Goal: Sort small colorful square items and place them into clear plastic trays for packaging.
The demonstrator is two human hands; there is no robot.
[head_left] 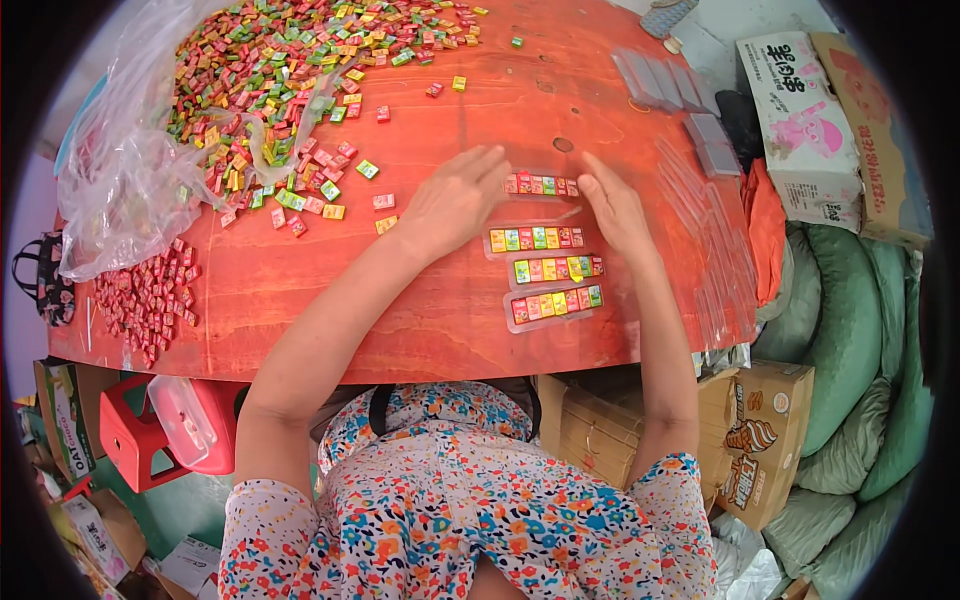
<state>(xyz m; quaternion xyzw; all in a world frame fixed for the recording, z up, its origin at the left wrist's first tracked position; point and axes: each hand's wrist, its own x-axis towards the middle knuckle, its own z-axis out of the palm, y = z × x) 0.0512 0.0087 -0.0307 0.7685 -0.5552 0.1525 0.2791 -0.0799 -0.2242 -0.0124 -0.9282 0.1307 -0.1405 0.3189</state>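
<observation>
My left hand [462, 198] and my right hand [612, 205] lie on either side of the farthest row of small coloured boxes [541, 185], which sits in a clear plastic tray. Both have their fingers stretched out, the left at the row's left end and the right at its right end. Neither hand grips anything that I can see. Nearer to me are more filled clear trays: one row of boxes [537, 238] in red, yellow and green, a second row [558, 269] just below it, and a third row [555, 304] nearest the table's front edge.
A large heap of mixed small boxes [250, 80] covers the far left, partly under a clear plastic bag [130, 170]. A red pile [150, 290] lies near left. Clear empty trays [705, 235] and stacked plastic cases [660, 80] lie right. Cardboard cartons [800, 130] stand beyond the table.
</observation>
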